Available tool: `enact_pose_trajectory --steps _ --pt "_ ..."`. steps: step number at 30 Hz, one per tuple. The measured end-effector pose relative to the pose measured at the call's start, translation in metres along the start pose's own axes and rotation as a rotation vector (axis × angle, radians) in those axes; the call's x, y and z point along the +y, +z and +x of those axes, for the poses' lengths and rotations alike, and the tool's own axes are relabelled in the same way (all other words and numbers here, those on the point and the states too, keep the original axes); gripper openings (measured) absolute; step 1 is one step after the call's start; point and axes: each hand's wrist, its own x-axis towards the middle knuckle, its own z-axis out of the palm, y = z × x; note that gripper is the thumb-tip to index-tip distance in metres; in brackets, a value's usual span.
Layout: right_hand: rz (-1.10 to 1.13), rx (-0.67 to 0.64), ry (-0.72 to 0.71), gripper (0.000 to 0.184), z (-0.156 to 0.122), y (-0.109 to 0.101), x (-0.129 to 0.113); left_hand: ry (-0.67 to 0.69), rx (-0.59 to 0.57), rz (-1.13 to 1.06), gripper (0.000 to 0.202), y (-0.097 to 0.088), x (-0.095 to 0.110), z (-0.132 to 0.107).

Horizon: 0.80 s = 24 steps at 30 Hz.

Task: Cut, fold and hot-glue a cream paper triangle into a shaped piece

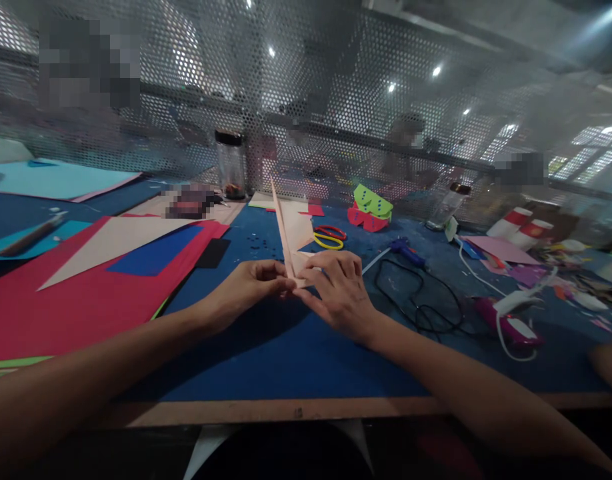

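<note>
A long, narrow piece of folded pink paper (289, 233) stands up from the blue table (296, 347), its tip pointing away from me. My left hand (251, 283) pinches its near end with closed fingers. My right hand (336, 290) presses on the same end from the right, fingers curled over the fold. Both hands meet at the centre of the table.
Red, blue, cream and black paper sheets (101, 273) lie stacked at the left. Scissors with red and yellow handles (329, 237) sit behind the hands. A glue gun (506, 320) with black cable (421, 300) lies right. A perforated metal screen (306, 100) stands behind.
</note>
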Motion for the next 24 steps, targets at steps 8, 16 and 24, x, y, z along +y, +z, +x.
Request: enact_pose_trajectory --steps 8,16,24 --pt "0.279 0.156 0.354 0.031 -0.002 0.011 0.0 -0.043 0.012 -0.151 0.036 -0.005 -0.002 0.002" --pt "0.747 -0.08 0.708 0.041 0.004 0.018 -0.001 -0.012 0.026 -0.13 0.03 -0.008 -0.004 0.001" --pt "0.955 -0.212 0.716 0.041 0.005 0.018 -0.003 -0.005 0.017 -0.155 0.03 -0.006 -0.007 0.002"
